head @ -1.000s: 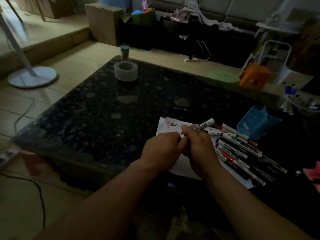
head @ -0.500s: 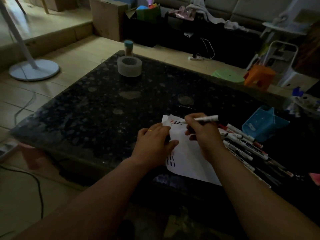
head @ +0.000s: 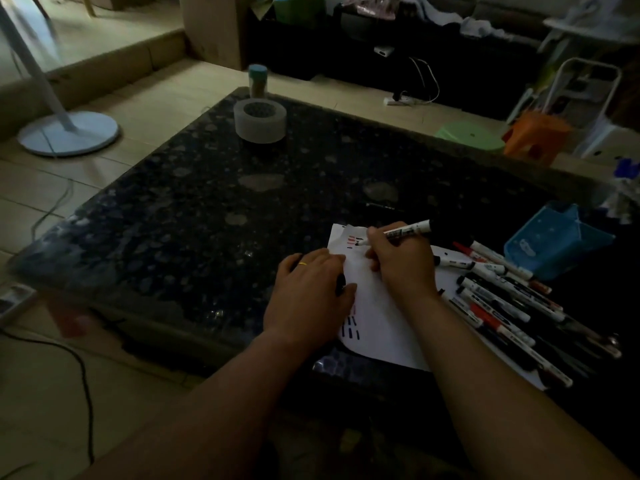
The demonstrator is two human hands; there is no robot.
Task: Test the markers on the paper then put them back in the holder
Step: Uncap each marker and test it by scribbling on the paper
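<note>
A white sheet of paper (head: 377,320) lies near the front edge of the dark stone table (head: 207,209). My right hand (head: 401,261) grips a black-and-white marker (head: 407,232) with its tip down on the paper's far corner, beside short red and black strokes. My left hand (head: 311,296) rests flat on the paper's left edge, and a dark cap-like piece shows between its fingers. Several markers (head: 502,299) lie in a loose pile right of the paper. The blue holder (head: 554,240) lies tipped on its side beyond the pile.
A grey tape roll (head: 259,121) and a small capped jar (head: 258,81) stand at the table's far left. A fan base (head: 69,133) and cables lie on the floor to the left. Orange (head: 533,136) and green (head: 471,135) stools stand behind the table.
My hands came apart from the marker they held together. The left hand dropped flat onto the paper and the right hand brought the marker tip down to the paper's far corner.
</note>
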